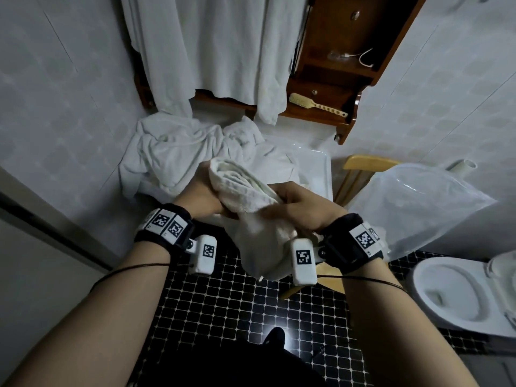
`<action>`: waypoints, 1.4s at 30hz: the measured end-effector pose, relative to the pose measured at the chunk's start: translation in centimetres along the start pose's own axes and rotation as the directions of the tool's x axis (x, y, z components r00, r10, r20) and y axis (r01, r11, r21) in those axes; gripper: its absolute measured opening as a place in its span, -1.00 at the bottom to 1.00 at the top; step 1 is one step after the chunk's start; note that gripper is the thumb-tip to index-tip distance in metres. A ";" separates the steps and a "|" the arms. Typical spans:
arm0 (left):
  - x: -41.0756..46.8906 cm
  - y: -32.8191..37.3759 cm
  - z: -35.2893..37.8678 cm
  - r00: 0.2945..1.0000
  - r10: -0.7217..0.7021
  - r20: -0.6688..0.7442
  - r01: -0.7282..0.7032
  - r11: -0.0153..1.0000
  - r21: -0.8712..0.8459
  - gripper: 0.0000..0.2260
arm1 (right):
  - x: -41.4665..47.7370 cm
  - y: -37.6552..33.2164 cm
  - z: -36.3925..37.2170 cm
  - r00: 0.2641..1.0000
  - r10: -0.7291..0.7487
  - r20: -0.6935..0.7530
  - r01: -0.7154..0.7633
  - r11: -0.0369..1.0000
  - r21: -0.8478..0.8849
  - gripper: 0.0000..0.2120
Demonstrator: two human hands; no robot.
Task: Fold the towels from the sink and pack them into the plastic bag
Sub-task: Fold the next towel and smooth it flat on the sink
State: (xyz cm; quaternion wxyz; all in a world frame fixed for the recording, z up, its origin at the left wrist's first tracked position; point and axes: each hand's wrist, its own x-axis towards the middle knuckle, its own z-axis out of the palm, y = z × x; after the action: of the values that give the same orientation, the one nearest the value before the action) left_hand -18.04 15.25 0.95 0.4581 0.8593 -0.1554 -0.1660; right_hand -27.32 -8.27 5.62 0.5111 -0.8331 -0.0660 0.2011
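Both hands (pixel 296 203) gripping nubby white terry towel (pixel 245 191), bunched.

Pale grey tiled walls (pixel 55 107) close in left and right. A dark wooden cabinet (pixel 349 37) hangs on the far wall, a hairbrush (pixel 315 104) on its lower shelf. The near floor (pixel 223 317) is black mosaic with pale grout, a bright glare (pixel 289 339) on it. A white toilet (pixel 452 291) stands right, a light wooden chair (pixel 363 163) farther off.
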 end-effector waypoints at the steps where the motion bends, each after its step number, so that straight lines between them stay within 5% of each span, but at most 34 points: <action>1: 0.3 -0.3 -0.2 1.000 -0.012 0.002 0.012 1.000 -0.007 -0.27 | -0.2 -0.1 -0.3 1.000 -0.003 0.003 0.003 1.000 0.007 -0.80; 5: 0.8 -0.6 -0.5 0.997 0.059 0.051 -0.055 0.996 -0.074 -0.37 | 0.1 -1.1 -1.7 0.985 0.022 -0.168 -0.087 0.916 -0.390 -0.94; 7: 0.5 0.0 0.2 0.991 0.109 0.073 -0.098 0.985 -0.145 -0.45 | 0.8 -1.5 -1.5 0.917 0.021 -0.398 -0.267 0.773 -0.576 -0.85; 10: 0.0 1.0 0.4 0.985 0.173 0.022 -0.164 0.964 -0.208 -0.56 | 1.8 -1.9 0.1 0.791 -0.084 -0.606 -0.379 0.710 -0.594 -0.82; 13: 0.1 1.1 -0.9 0.988 0.153 -0.023 -0.155 0.973 -0.174 -0.74 | 2.7 -2.3 1.5 0.785 -0.188 -0.590 -0.348 0.655 -0.671 -0.97; 15: 0.0 1.0 -2.1 0.988 0.143 -0.057 -0.151 0.972 -0.180 -0.79 | 3.5 -2.3 2.0 0.805 -0.242 -0.542 -0.307 0.612 -0.729 -0.77; 18: -0.4 0.8 -3.6 0.986 0.141 -0.086 -0.154 0.973 -0.173 -0.73 | 4.8 -2.6 3.1 0.804 -0.256 -0.537 -0.057 0.866 -0.497 -0.53; 21: -0.9 0.4 -4.8 0.988 0.129 -0.080 -0.141 0.974 -0.178 -0.65 | 5.6 -4.0 4.6 0.773 -0.215 -0.596 0.067 0.963 -0.261 -0.75; 26: -1.5 -1.3 -6.8 0.986 0.126 -0.110 -0.148 0.965 -0.215 -0.60 | 6.8 -6.5 5.8 0.925 -0.135 -0.355 0.039 0.964 -0.265 -0.66; 29: -1.9 -2.2 -7.7 0.977 0.158 -0.142 -0.186 0.958 -0.216 -0.65 | 7.9 -7.1 5.6 0.947 -0.180 -0.264 0.091 0.944 -0.318 -0.64; 32: -1.7 -3.1 -8.6 0.967 0.173 -0.185 -0.211 0.954 -0.213 -0.37 | 8.4 -8.5 5.7 0.904 -0.284 -0.319 0.205 0.944 -0.258 -0.60; 34: -1.1 -3.7 -9.1 0.994 0.072 -0.086 -0.088 0.976 -0.201 -0.38 | 8.3 -9.9 5.8 0.866 -0.341 -0.365 0.287 0.938 -0.195 -0.71; 36: -0.5 -4.4 -9.2 0.997 -0.041 0.070 0.042 0.999 -0.015 -0.43 | 8.2 -10.9 5.8 0.830 -0.365 -0.423 0.335 0.931 -0.146 -0.79; 38: -0.2 -5.4 -8.6 0.978 -0.111 0.176 0.092 0.989 0.112 -0.38 | 8.0 -11.9 5.4 0.793 -0.366 -0.487 0.377 0.923 -0.080 -0.70; 42: 0.5 -5.7 -7.7 0.980 -0.193 0.037 0.197 0.960 -0.197 -0.67 | 8.1 -13.5 3.9 0.694 -0.365 -0.620 0.474 0.880 0.012 -0.61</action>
State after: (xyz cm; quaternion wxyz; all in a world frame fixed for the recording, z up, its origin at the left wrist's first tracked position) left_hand -13.64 23.69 0.13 0.5220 0.8187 -0.0564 -0.2324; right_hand -20.23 3.85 13.76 0.6069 -0.7680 -0.0721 -0.1912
